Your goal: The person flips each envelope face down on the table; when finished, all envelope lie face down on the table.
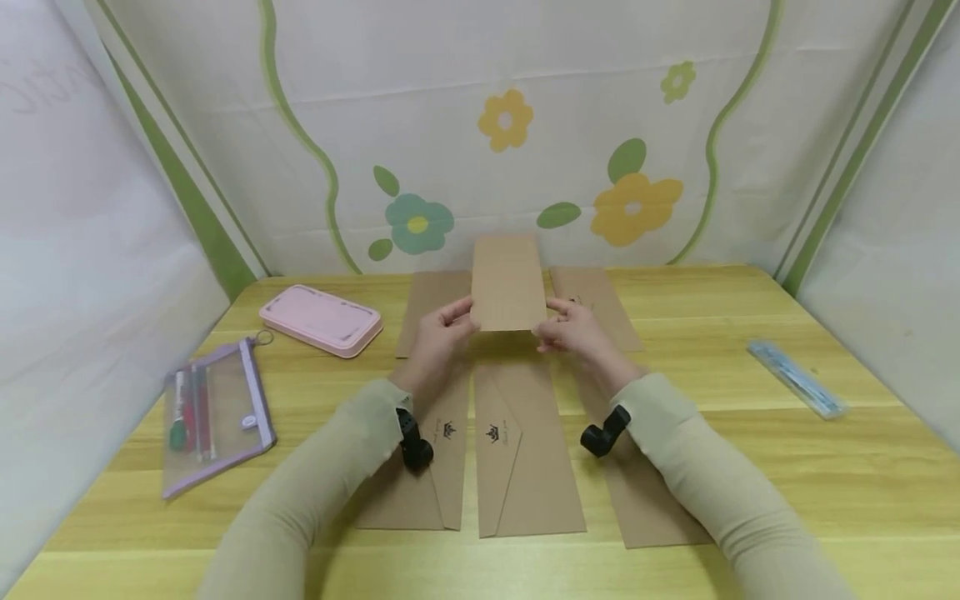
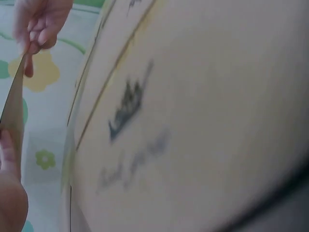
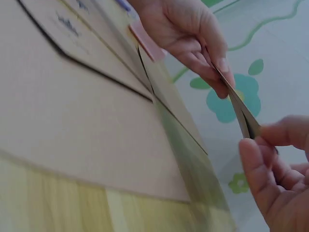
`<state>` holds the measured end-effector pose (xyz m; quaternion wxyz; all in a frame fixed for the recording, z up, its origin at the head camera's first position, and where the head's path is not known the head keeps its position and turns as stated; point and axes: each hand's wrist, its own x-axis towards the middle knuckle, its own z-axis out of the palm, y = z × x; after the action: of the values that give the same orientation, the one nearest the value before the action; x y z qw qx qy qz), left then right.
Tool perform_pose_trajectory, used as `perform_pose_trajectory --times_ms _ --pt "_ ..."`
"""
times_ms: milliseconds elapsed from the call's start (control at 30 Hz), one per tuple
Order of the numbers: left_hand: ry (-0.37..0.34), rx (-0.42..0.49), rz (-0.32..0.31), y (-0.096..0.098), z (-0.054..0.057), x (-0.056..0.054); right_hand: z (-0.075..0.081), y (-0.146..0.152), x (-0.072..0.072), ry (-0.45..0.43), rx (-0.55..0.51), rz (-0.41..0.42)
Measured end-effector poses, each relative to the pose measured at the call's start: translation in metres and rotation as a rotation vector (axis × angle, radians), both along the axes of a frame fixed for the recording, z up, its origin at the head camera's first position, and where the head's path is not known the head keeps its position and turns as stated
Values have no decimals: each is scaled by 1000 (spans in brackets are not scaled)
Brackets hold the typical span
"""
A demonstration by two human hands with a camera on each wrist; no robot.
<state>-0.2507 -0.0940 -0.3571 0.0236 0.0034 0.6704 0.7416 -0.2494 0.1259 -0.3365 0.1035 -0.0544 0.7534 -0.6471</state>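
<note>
A brown kraft envelope [image 1: 508,279] is held up above the far part of the table, its plain side facing me. My left hand [image 1: 442,332] pinches its left edge near the lower corner. On the opposite edge, my right hand [image 1: 576,332] pinches it between thumb and fingers. The right wrist view shows the envelope [image 3: 237,104] nearly edge-on, with a slight gap between its layers. Beneath and around my hands lie more brown envelopes: one at back left [image 1: 429,310], one at back right [image 1: 607,312], and several in front, including a middle envelope [image 1: 536,483] with a printed crown.
At the left are a pink case [image 1: 321,321] and a clear zip pouch [image 1: 225,417] with lilac edging, holding pens. A light blue patterned slim packet [image 1: 797,379] lies at the right. White fabric walls with a flower print [image 1: 504,121] enclose the table.
</note>
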Motion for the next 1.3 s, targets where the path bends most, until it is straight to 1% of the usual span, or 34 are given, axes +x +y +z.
perform_pose_trajectory --times_ms 100,167,233,300,400,533,633,767,900,1033,1167,1300 --pt "-34 26 -70 -3 -1 -3 3 6 -3 -2 145 76" --pt "-49 34 -110 -4 -2 -4 2 8 -4 -2 191 102" --pt "-47 -16 -141 -4 -3 -6 -1 9 -6 -7 209 118" --pt "-51 -96 -155 -4 -4 -7 -6 9 -8 -21 213 123" --pt "-83 -202 -172 -2 -6 -8 -13 10 -11 -58 221 121" --pt "-115 -309 -191 -1 -7 -9 -20 8 -12 -86 259 129" --pt "-90 -402 -204 -1 -8 -10 -23 6 -13 -85 285 131" --pt "-66 -480 -224 -1 -9 -10 -26 5 -15 -76 330 106" --pt "-26 -565 -217 -2 -9 -10 -27 4 -16 -73 364 89" --pt "18 -640 -196 -4 -9 -11 -25 4 -16 -69 376 91" --pt "10 -636 -184 -4 -9 -11 -27 4 -15 -69 378 87" --pt "-22 -592 -169 -4 -7 -9 -28 5 -15 -71 366 83"
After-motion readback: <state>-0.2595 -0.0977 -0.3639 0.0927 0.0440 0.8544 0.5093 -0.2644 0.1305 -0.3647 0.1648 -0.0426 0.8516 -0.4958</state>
